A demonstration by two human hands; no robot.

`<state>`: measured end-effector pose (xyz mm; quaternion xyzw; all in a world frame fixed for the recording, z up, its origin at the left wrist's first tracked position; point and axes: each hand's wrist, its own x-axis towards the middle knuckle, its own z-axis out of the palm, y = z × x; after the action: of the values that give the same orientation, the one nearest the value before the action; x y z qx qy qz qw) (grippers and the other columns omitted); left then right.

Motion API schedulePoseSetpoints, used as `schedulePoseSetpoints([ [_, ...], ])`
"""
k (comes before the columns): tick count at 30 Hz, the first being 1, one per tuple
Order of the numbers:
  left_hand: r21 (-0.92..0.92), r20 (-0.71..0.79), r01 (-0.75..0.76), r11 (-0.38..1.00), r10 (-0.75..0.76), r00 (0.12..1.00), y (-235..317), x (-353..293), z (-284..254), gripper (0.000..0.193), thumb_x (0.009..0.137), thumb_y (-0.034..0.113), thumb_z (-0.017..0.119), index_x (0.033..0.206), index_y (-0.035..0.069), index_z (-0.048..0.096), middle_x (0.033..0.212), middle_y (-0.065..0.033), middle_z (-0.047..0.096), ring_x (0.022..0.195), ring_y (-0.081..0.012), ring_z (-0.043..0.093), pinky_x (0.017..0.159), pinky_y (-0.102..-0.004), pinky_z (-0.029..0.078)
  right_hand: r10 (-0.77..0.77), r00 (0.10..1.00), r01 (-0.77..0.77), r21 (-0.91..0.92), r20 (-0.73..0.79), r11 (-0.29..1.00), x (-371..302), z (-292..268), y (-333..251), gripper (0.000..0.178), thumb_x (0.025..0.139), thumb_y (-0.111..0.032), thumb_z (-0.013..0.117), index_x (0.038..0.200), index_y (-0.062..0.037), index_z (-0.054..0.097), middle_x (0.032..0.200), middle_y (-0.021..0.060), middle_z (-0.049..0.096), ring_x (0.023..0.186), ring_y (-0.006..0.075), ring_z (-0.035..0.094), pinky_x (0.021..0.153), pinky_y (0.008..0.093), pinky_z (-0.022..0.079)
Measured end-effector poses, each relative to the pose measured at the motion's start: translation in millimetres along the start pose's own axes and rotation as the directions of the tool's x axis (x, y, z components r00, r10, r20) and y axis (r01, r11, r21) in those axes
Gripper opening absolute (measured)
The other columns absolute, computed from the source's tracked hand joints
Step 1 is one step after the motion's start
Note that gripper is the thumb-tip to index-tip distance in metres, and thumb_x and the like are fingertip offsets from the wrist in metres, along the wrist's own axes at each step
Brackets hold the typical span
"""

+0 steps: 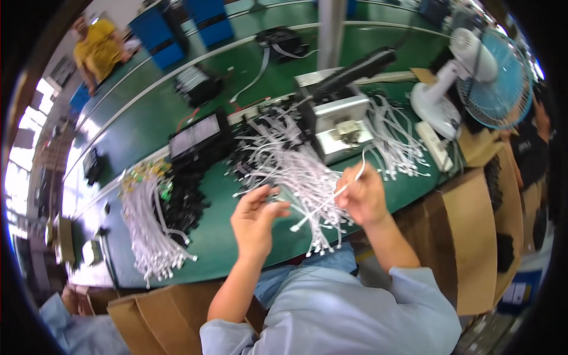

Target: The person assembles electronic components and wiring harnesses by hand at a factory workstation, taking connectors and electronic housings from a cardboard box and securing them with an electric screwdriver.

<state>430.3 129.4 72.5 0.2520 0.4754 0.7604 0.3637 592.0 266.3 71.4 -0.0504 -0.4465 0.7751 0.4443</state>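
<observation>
My right hand (364, 196) pinches a white cable (327, 203). One end of the cable rises above the fingers toward the press; the other slants down left to a small white connector. Across from it, my left hand (253, 222) is curled, thumb close to the fingers, with a small dark bit at its fingertips that I cannot make out. Below and behind both hands spreads a heap of white cables (296, 165) with white connectors, its dark ends lying at the back. A small bench press (342, 118) with a black lever and a metal fixture stands just beyond my right hand.
Another cable bundle (145, 228) lies left on the green table (219, 248), beside black parts (183, 201) and a black box (200, 137). More white cables (396, 142), a power strip (435, 147) and a fan (494, 77) are right. Cardboard (467, 236) flanks me; a person (100, 50) sits far left.
</observation>
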Motion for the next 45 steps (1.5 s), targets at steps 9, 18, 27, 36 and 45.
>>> schedulePoseSetpoints([
  [9,0.382,-0.107,0.025,0.924,0.017,0.994,-11,-38,-26,0.032,0.085,0.001,0.064,0.116,-0.002,0.055,0.097,-0.0078,0.06,0.071,-0.0087,0.059,0.063,-0.0208,0.049,0.398,0.898,-0.335,0.298,-0.186,0.894,-46,71,77,0.011,0.087,-0.008,0.062,0.095,-0.0061,0.054,0.092,0.0043,0.052,0.073,0.0144,0.053,0.06,0.0254,0.044],
  [18,0.68,-0.375,0.118,0.723,0.206,0.904,16,-83,-142,0.037,0.081,-0.002,0.065,0.116,0.002,0.058,0.099,-0.0074,0.063,0.072,-0.0051,0.055,0.055,-0.0159,0.041,0.605,0.792,-0.604,0.047,-0.078,0.796,3,26,68,0.027,0.088,-0.001,0.059,0.113,0.0001,0.05,0.091,0.0147,0.065,0.079,0.0189,0.066,0.067,0.0278,0.056],
  [27,0.704,-0.21,-0.144,0.695,0.398,0.893,31,-107,-180,0.04,0.069,-0.011,0.072,0.107,-0.003,0.063,0.102,-0.0144,0.065,0.088,-0.0191,0.063,0.077,-0.0265,0.05,0.521,0.783,0.08,-0.885,0.341,0.459,0,17,81,0.033,0.083,0.002,0.06,0.114,-0.0022,0.049,0.092,0.0132,0.068,0.086,0.0249,0.068,0.07,0.0303,0.054],
  [36,0.335,-0.077,-0.18,0.925,0.218,0.973,20,-86,-152,0.038,0.074,-0.018,0.061,0.11,-0.005,0.063,0.115,-0.0203,0.058,0.089,-0.0278,0.066,0.077,-0.0348,0.057,0.235,0.5,0.823,-0.542,0.833,0.17,-8,29,111,0.012,0.071,-0.013,0.069,0.078,-0.0065,0.061,0.1,0.0093,0.066,0.09,0.0252,0.065,0.075,0.0374,0.053],
  [45,0.684,0.161,-0.235,0.69,0.171,0.972,17,-63,-125,0.036,0.074,-0.013,0.065,0.107,-0.001,0.065,0.107,-0.0153,0.06,0.091,-0.0248,0.064,0.079,-0.0323,0.055,0.301,0.614,0.695,-0.68,0.73,0.233,-17,17,113,0.013,0.075,-0.011,0.066,0.086,-0.0045,0.064,0.102,0.0078,0.065,0.102,0.0263,0.06,0.089,0.0387,0.045],
])
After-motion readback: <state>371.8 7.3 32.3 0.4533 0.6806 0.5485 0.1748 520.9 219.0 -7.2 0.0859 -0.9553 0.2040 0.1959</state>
